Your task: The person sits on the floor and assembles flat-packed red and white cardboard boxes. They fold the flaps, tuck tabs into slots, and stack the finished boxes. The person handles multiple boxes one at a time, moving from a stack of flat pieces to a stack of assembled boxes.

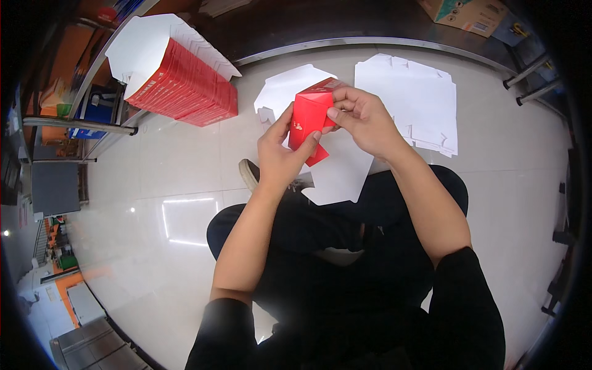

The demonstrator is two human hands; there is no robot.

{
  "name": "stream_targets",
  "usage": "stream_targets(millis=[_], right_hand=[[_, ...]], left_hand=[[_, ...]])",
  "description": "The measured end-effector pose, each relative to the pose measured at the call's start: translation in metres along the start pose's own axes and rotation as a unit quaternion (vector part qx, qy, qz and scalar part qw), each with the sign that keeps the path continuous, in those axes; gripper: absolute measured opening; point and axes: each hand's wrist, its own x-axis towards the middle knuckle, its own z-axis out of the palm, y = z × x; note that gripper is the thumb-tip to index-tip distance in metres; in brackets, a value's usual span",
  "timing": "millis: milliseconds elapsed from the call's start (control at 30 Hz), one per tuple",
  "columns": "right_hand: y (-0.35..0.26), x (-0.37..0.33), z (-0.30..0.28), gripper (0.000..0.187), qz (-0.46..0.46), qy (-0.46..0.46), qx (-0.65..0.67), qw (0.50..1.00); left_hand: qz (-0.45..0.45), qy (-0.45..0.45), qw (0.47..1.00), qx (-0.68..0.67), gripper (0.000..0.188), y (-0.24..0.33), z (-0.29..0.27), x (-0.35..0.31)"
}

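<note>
Between my two hands is a red cardboard box [313,110], partly folded, with white inner faces spreading out beneath it. My left hand [280,148] grips its left side, the thumb pressed on the lower red flap. At the upper right corner my right hand [364,120] pinches the box's edge between thumb and fingers. A loose red flap hangs down at the bottom of the box. The fingers behind the card are partly hidden.
A tall stack of folded red-and-white cartons [191,86] stands on the floor at the far left. Flat white card blanks [404,98] lie in a pile at the far right. A metal shelf rail [370,42] runs along the back, with a brown cardboard box [465,15] beyond it.
</note>
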Motion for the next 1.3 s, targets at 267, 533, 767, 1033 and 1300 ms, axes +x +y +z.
stream_targets(millis=[267, 533, 767, 1033, 1300], right_hand=[[-0.01, -0.001, -0.012, 0.019, -0.11, 0.122, -0.073, 0.984], [-0.009, -0.002, -0.017, 0.018, -0.071, 0.095, 0.002, 0.993], [0.023, -0.001, 0.013, 0.011, -0.074, 0.101, -0.055, 0.991], [0.034, -0.008, 0.034, 0.014, -0.052, 0.082, 0.064, 0.993], [0.017, -0.005, 0.022, 0.026, -0.082, 0.106, 0.018, 0.991]], left_hand=[[0.092, 0.037, 0.98, 0.173, 0.052, 0.012, -0.012, 0.0], [0.146, 0.059, 0.973, 0.171, 0.051, 0.007, -0.012, 0.001], [0.087, 0.1, 0.991, 0.02, 0.052, 0.008, -0.004, -0.006], [0.138, 0.068, 0.987, -0.053, 0.06, -0.002, -0.003, -0.006], [0.056, 0.048, 0.996, 0.052, 0.069, 0.015, 0.001, -0.002]])
